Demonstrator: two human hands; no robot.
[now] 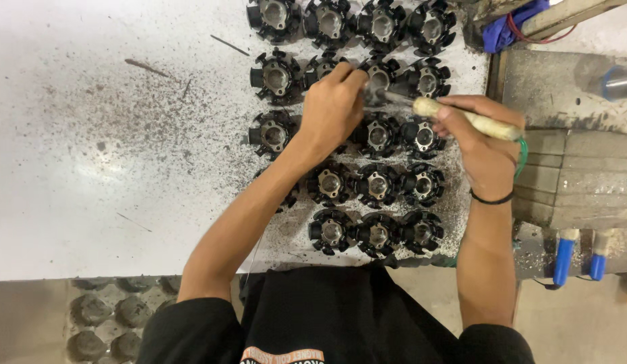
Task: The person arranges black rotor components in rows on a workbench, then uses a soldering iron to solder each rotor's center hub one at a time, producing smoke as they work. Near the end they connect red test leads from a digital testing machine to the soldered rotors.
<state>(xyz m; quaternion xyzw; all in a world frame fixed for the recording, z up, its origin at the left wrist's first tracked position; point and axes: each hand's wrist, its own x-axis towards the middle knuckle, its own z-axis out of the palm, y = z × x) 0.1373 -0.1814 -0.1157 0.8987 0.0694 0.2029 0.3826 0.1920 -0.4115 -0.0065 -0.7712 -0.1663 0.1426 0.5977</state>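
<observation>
While the left hand (334,101) presses down w/ curled fingers on one black, star-shaped, plastic-and-metal stator core (379,77) in the second row, the right hand (479,145) is closed around a pale wooden-handled pick tool (462,116), its thin metal tip aimed at that same core. Left hand's grip seems meant to pin the part so it doesn't slide under the tool; whether fingers wrap the core or just hold its rim, can't tell, since the hand hides it. Tool is held low & nearly flat to the desk, handle across the palm, prob. to get the tip in from the side.

Other black stator cores (377,185) sit in a neat grid, roughly 4 across, several rows, touching or just beside each other, on the right part of the white, scuffed desk (91,168); the tidy rows keep every piece within both hands' reach. Dark metal filings & grit (145,114) speckle the desk left of the grid. A black band (492,199) circles the right wrist. Right of the desk: a grey worn machine bed (576,175), blue-tipped handles (564,259) lower down, blue cloth (512,23) at top. Below the desk edge, a grey moulded tray (104,323) holds more round parts.
</observation>
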